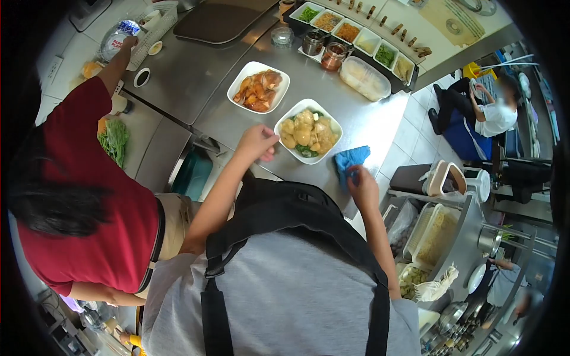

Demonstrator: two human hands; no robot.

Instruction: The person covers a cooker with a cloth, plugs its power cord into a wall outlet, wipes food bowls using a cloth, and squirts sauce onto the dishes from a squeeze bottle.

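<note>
A square white bowl (pixel 278 126) of pale chicken pieces with green leaves (pixel 307 132) stands on the steel counter in front of me. My left hand (pixel 259 143) is at its left side, fingers loosely bent and holding nothing; whether a fingertip touches the rim I cannot tell. To the right of the bowl, my right hand (pixel 361 185) has its fingers closed on a crumpled blue cloth (pixel 351 159) at the counter's edge. A second white bowl (pixel 233 102), holding browned chicken pieces (pixel 259 91), sits further back and to the left.
Garnish containers (pixel 347 31), spice jars (pixel 333 57) and a clear lidded box (pixel 364 79) line the back. A co-worker in a red shirt (pixel 89 178) stands close on my left, reaching forward. A brown tray (pixel 217 21) lies at the back left. Food tubs (pixel 437 236) are at right.
</note>
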